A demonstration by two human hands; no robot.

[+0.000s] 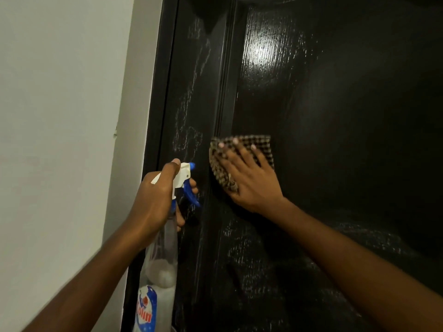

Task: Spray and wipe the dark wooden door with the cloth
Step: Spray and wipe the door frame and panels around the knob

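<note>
The dark wooden door [335, 104] fills the right of the view, glossy, with whitish spray streaks on its left stile and lower panel. My left hand [153, 202] grips the neck of a clear spray bottle [163, 259] with a white and blue trigger head, its nozzle pointing at the door's left stile. My right hand [249, 178] lies flat with spread fingers on a brown checked cloth [261, 146], pressing it against the door panel just right of the raised moulding.
A pale wall [60, 116] stands to the left, meeting the dark door frame [165, 68]. A bright light reflection shows high on the door panel.
</note>
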